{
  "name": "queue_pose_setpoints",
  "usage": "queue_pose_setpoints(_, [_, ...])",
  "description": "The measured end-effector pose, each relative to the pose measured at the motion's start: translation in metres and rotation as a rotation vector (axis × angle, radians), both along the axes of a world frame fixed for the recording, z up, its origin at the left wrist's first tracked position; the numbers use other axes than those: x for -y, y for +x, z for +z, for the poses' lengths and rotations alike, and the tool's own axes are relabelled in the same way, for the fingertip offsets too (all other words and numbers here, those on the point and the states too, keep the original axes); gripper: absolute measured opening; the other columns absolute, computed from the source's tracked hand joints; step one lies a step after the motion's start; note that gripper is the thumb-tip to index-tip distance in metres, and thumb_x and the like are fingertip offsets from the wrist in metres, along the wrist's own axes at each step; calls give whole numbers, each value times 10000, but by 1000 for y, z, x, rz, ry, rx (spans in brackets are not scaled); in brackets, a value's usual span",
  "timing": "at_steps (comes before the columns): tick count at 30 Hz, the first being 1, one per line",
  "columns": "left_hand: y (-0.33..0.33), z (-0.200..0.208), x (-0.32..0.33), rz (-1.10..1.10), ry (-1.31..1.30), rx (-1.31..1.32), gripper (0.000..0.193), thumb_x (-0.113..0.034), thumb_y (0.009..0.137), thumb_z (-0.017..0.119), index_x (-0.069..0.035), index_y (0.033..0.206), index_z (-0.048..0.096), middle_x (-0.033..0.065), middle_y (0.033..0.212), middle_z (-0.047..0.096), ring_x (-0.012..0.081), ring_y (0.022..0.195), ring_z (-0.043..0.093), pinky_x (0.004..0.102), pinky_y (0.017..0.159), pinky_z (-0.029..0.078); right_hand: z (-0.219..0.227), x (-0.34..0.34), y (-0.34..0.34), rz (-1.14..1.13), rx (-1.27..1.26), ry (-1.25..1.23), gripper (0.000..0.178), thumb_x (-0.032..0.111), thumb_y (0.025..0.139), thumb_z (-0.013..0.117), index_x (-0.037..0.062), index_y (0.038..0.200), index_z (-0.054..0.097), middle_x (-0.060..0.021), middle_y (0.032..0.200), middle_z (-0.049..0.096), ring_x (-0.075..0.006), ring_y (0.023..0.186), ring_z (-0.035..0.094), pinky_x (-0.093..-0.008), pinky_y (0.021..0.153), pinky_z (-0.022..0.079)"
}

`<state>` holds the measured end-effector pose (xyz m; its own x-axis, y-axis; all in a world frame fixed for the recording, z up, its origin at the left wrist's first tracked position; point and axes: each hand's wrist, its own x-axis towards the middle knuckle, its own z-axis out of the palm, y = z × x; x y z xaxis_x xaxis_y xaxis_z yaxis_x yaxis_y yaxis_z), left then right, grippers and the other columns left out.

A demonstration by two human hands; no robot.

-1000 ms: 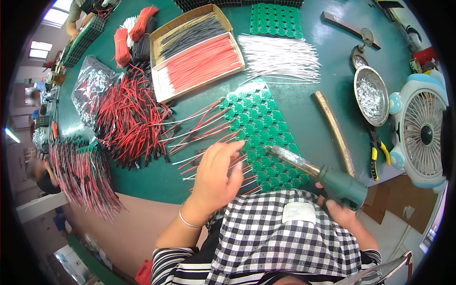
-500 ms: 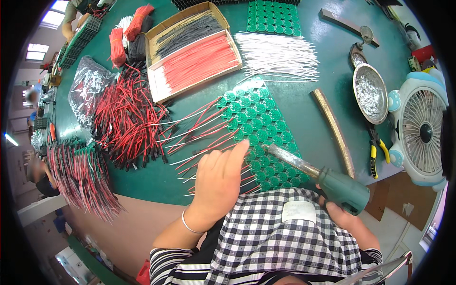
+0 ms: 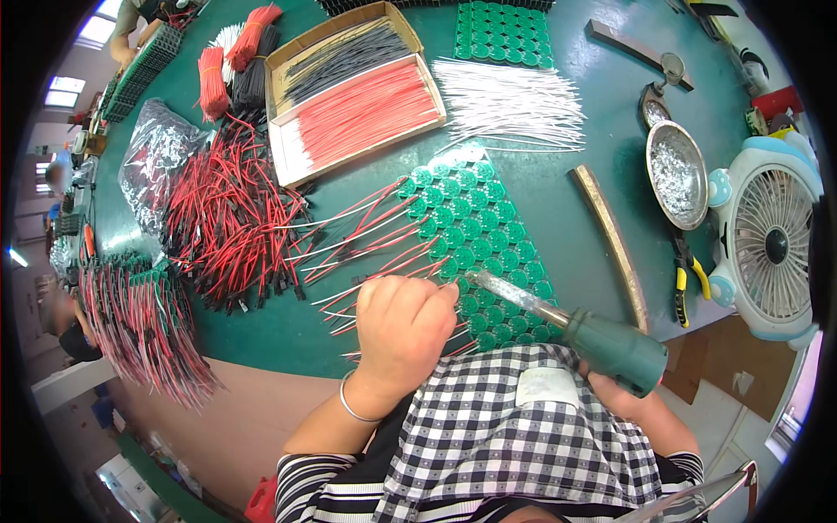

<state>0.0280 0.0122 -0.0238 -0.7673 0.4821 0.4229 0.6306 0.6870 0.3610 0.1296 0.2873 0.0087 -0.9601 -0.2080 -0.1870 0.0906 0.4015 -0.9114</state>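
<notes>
A panel of round green circuit boards (image 3: 475, 218) lies before me, with red, white and black wires (image 3: 349, 240) running off its left edge. My left hand (image 3: 403, 327) is closed in a pinch at that edge, over the lower wires; what sits between its fingertips is hidden. My right hand (image 3: 615, 397) grips a soldering iron (image 3: 615, 349) by its thick green handle. The iron's silvery tip points left and rests at or just above the panel, close to my left fingertips; I cannot tell whether it touches.
A box of cut red and black wires (image 3: 366, 113) stands beyond the panel, beside white wires (image 3: 514, 100). Leftward lies a heap of red-black leads (image 3: 231, 218). To the right are a brass-coloured bar (image 3: 610, 244), a metal dish (image 3: 676, 174), pliers (image 3: 684, 283) and a fan (image 3: 772, 244).
My left index finger has curled in, and the hand is now more tightly closed. The soldering iron has shifted left, bringing its tip nearer my left fingertips.
</notes>
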Motion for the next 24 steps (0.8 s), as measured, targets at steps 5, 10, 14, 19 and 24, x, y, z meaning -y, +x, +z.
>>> queue_pose_setpoints(5, [-1,-3,-1,-10,14,11,265,-16,637,723,-110,874,649,-2,757,541,195,699,527,351,664,386,-3,1,-2,67,-98,61,315,21,710,642,25,1023,677,-137,1043,679,-320,946,654,-401,854,496])
queue_pose_setpoints(10, [-1,-3,-1,-9,21,10,266,-19,632,721,-112,871,649,-6,758,542,191,707,529,349,674,381,-4,2,3,-12,12,60,314,32,714,657,41,1027,681,-126,1068,674,-316,1005,625,-404,907,463])
queue_pose_setpoints(14, [-2,-3,0,-20,18,27,260,-23,633,717,-113,868,651,-7,761,545,191,712,529,353,676,379,-5,0,1,30,-36,32,317,41,717,664,48,1033,683,-120,1078,673,-311,1015,620,-399,904,464])
queue_pose_setpoints(19, [-2,-2,0,-14,24,29,251,-23,632,711,-109,860,654,-4,759,552,194,712,531,351,674,377,-2,2,0,64,-33,149,321,44,714,669,49,1034,681,-118,1074,673,-308,1025,615,-396,906,463])
queue_pose_setpoints(24, [-3,-1,0,-15,17,40,246,-23,629,709,-104,854,655,1,753,554,198,713,534,350,671,376,-5,1,-1,63,-166,148,315,50,720,666,45,1035,678,-123,1052,675,-309,962,638,-403,872,481])
